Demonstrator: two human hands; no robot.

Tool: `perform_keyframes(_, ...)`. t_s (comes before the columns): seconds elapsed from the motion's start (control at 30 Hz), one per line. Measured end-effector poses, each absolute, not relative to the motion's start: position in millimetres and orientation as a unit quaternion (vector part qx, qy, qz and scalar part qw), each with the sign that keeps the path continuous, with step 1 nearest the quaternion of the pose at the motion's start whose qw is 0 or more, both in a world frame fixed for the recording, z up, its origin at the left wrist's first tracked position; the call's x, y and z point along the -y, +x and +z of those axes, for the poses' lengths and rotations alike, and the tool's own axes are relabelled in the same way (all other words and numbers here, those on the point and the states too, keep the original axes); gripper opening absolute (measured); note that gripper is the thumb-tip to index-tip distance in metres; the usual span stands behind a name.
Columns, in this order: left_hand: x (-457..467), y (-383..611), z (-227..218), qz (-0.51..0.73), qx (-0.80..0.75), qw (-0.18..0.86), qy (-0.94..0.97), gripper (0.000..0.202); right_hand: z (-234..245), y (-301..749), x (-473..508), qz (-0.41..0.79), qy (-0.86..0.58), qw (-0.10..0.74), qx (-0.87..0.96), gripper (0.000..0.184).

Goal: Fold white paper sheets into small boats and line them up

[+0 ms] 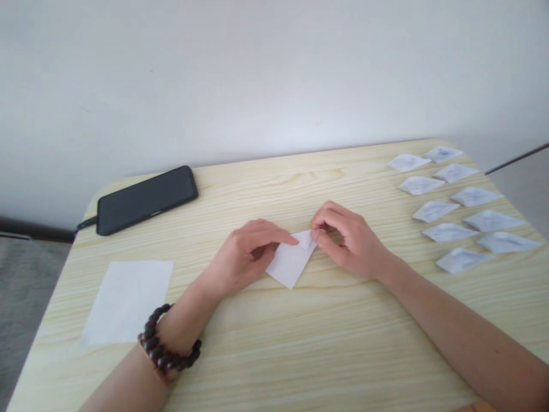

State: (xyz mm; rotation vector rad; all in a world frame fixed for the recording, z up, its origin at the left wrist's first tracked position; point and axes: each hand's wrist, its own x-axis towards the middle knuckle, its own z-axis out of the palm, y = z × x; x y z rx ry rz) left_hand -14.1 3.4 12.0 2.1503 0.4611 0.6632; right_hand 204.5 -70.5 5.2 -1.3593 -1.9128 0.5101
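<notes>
A small folded piece of white paper (290, 266) lies near the middle of the table, one corner pointing toward me. My left hand (244, 254) is closed on its left side, with the index finger laid along the upper edge and the thumb partly hidden. At the paper's right corner, my right hand (349, 240) pinches the tip between thumb and index finger. A small folded flap shows between the two hands. Around my left wrist is a dark beaded bracelet (165, 349).
Several folded white paper boats (431, 212) stand in two columns at the right. A flat white sheet (128, 297) lies at the left. Behind it is a black phone (148, 200) with a cable plugged in. A white wall (274, 80) borders the table's (274, 355) far edge.
</notes>
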Motion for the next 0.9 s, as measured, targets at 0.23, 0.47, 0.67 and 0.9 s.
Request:
perform_keyframes(0.23, -3, -13, 5, 0.281, -0.160, 0.318, 0.891, 0.016, 3, 202, 70, 0.157, -0.537, 0.349, 0.752, 0.004)
perform_keyframes(0.47, -7, -16, 3, 0.286, -0.206, 0.091, 0.931, 0.015, 0, 203, 71, 0.110, -0.571, 0.378, 0.720, 0.021)
perform_keyframes(0.67, -5, -16, 0, 0.278, -0.225, 0.032, 0.933, 0.017, 3, 205, 72, 0.152, -0.495, 0.369, 0.772, 0.033)
perform_keyframes(0.9, -2, -15, 1, 0.253, -0.200, 0.043, 0.946, 0.022, 0, 204, 70, 0.082, -0.541, 0.337, 0.766, 0.013)
